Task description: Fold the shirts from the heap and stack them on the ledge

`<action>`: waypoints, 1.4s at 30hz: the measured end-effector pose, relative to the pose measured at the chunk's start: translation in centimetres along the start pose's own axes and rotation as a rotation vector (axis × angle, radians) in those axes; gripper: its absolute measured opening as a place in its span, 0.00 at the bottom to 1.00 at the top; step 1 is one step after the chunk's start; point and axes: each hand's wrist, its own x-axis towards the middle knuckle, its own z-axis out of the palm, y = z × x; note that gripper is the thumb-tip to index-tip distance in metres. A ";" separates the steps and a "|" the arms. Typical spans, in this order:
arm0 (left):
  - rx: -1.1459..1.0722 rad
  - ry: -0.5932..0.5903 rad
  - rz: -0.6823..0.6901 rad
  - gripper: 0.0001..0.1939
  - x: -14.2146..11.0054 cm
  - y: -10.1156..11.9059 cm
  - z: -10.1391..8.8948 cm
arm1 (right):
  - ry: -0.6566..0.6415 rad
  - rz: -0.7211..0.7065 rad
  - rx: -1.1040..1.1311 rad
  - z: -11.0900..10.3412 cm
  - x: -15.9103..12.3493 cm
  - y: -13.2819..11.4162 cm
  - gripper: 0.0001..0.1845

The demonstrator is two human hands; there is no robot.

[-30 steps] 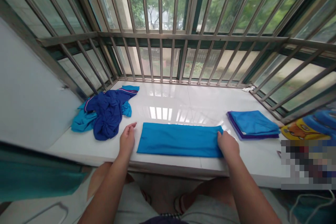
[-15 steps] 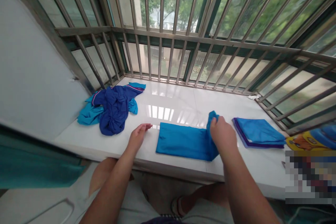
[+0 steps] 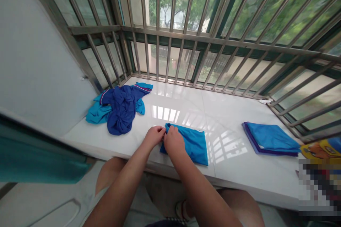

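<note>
A turquoise cloth (image 3: 192,145) lies folded into a short bundle on the white marble sill (image 3: 223,113). My right hand (image 3: 174,142) is shut on its folded left end, and my left hand (image 3: 153,137) grips the same end beside it. The hands touch each other, and they hide part of the cloth. To the left lies a crumpled navy and turquoise garment (image 3: 119,108). Further right, apart from my hands, sits a flat folded stack of blue cloth with a purple edge (image 3: 270,139).
Metal window bars (image 3: 170,56) and glass line the back and right of the sill. A pale wall (image 3: 45,60) stands at the left. A yellow printed item (image 3: 319,149) lies at the right end, beside a blurred patch. A teal fabric (image 3: 34,159) hangs at lower left.
The cloth's right end has been lifted and carried leftward, making the bundle much shorter. My right hand moved left to join my left hand, which now grips the cloth too.
</note>
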 end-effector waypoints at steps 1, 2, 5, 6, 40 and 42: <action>0.019 0.004 -0.002 0.27 0.4 0.1 0.0 | 0.004 -0.031 0.042 -0.4 -0.4 0.6 0.18; 0.044 0.007 -0.006 0.27 0.7 0.2 0.0 | 0.009 -0.064 0.099 -0.8 -0.8 1.4 0.18; 0.123 0.026 -0.028 0.26 1.5 0.6 0.2 | 0.047 -0.138 0.257 -1.9 -1.5 4.0 0.19; 0.150 0.039 -0.032 0.25 1.7 0.8 0.3 | 0.073 -0.126 0.251 -2.2 -1.4 5.0 0.19; 0.727 0.416 0.201 0.16 0.6 2.8 2.9 | 0.178 -0.480 -0.147 2.3 -8.8 13.7 0.10; 0.772 0.426 0.354 0.18 0.0 2.7 3.4 | 0.232 -0.443 -0.078 1.7 -8.2 13.5 0.14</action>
